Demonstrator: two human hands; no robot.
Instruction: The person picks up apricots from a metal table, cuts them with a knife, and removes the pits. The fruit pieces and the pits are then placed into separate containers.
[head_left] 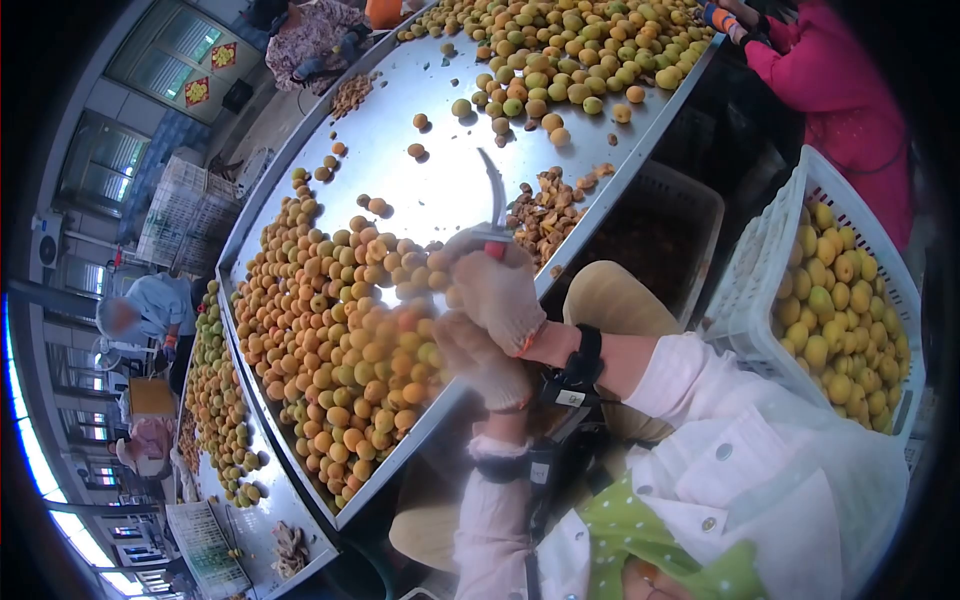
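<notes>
My right hand (497,290), in a pale glove, is wrapped round the red handle (494,249) of a knife whose curved blade (493,180) points up over the metal table. Just below it in the view, my left hand (482,362), also gloved, sits against the right one at the edge of the fruit. Its fingers are blurred, and anything in them cannot be made out. Orange and green apricots (330,350) lie in a large heap beside both hands. A pile of brown pits or cut pieces (545,215) lies to the right of the blade.
A white crate (745,270) of yellow-green fruit stands at my right. More apricots (590,50) cover the far end of the metal table (370,120), near a person in pink (850,110). A dark-filled tub (690,205) is below the table edge. Other people are at the left.
</notes>
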